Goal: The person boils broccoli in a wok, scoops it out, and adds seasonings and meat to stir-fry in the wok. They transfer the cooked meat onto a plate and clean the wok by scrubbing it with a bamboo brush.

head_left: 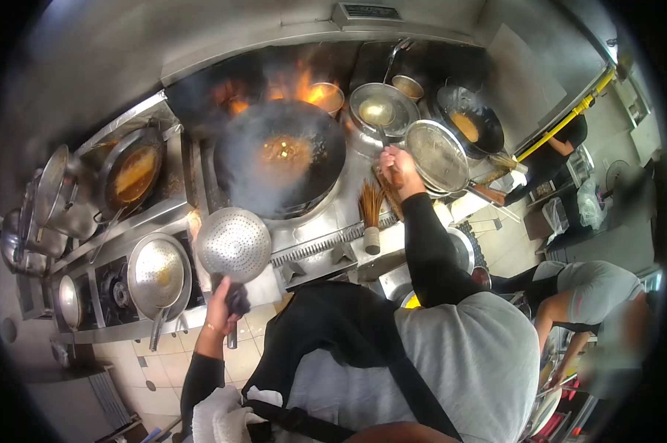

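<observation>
My left hand (223, 306) is closed round the handle of a round perforated strainer (234, 244), with a dark cloth at the fingers. The strainer is just in front of a large black wok (234, 159) that smokes and has brown food in its middle. My right hand (398, 170) is wrapped round the handle of a ladle (378, 112), whose bowl is over a round pan (403, 100) to the right of the wok. Beside that hand lies a round mesh strainer (437, 156). A bamboo brush (370, 207) is near my right forearm.
Flames (304, 87) rise behind the wok. A second wok (472, 122) stands at the right, and a pan with oil (133, 173) at the left. Pans with a sieve (156, 275) sit on the front left burners. Another person (599, 292) is at the right edge.
</observation>
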A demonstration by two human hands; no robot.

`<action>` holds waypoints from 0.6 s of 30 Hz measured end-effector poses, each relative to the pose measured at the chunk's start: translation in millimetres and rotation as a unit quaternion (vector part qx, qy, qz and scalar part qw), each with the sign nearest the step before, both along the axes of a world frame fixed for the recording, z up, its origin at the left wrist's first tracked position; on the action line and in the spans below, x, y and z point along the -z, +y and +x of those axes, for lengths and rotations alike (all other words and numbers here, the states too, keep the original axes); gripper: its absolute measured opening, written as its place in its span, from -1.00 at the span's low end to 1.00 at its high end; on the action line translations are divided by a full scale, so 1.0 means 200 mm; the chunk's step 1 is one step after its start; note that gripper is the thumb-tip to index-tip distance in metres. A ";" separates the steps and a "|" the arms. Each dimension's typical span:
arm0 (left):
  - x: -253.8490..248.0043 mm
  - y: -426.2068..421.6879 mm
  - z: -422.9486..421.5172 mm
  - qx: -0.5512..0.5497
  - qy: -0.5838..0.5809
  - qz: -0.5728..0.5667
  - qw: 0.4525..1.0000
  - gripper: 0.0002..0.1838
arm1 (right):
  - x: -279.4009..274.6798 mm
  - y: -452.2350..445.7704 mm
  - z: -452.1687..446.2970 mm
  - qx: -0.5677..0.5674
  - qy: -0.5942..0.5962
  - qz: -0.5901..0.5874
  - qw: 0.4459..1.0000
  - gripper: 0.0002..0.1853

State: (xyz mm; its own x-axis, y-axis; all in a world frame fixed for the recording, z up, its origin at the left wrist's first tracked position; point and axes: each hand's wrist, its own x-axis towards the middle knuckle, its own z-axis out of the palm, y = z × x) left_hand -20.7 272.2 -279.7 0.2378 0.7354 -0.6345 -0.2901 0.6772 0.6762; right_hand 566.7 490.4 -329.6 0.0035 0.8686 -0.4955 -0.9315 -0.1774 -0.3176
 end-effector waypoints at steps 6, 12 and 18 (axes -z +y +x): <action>0.02 -0.15 -0.35 -0.052 -0.032 -0.008 0.998 -0.44 | -0.22 -0.39 -0.23 0.011 -0.284 -0.049 0.957 -0.39; 0.06 0.08 -0.22 0.046 0.010 0.001 0.999 -0.49 | -0.09 -0.65 -0.31 -0.028 -0.472 -0.057 0.879 -0.17; 0.11 0.26 0.07 0.253 0.001 0.005 0.968 -0.49 | 0.19 -0.90 -0.59 -0.153 -0.900 -0.124 0.389 -0.23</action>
State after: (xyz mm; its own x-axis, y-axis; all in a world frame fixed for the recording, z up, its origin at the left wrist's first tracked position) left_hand -6.9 323.8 -300.9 0.5678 0.5315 -0.6286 0.0773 0.7258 0.6835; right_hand 448.6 311.3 -367.7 0.4547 0.8906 0.0025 0.8368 -0.4262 -0.3438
